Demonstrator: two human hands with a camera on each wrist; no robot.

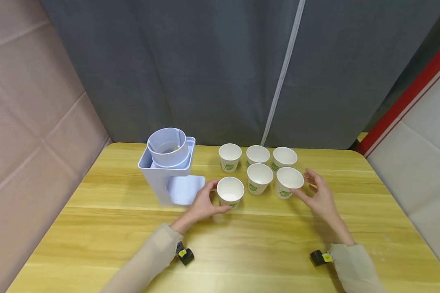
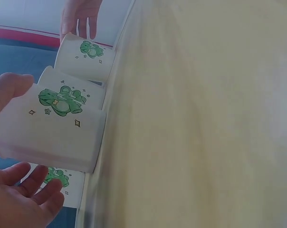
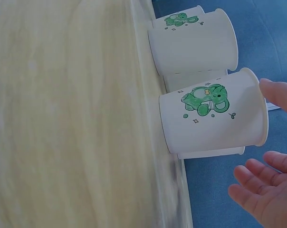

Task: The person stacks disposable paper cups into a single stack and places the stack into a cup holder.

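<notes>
Dark grey cloth (image 1: 190, 73) hung behind your wood-grained table (image 1: 249, 252) with rounded far corners. Your left hand (image 1: 205, 202) spread around a tapered white cup (image 1: 230, 191) before the far edge's middle; your right hand (image 1: 320, 198), fingers parted, flanked a matching cup (image 1: 289, 182) toward the far right corner.

Along the back hangs a dark grey-blue curtain (image 1: 205, 73), softly creased, and a pale strip (image 1: 287, 61) cuts down it on a slant! Over on the left, it's a pinkish-beige wall covering (image 1: 29, 122), scored with fold lines in big squares. Swing right and there's a white panel (image 1: 425, 162), topped by a bold red band (image 1: 410, 95), with deep shadow just behind it. Up front, the counter (image 1: 256, 256) spreads wide, yellow wood-grain, rounded at its far corners, and soft light leaves a pale sheen on its surface.
</notes>
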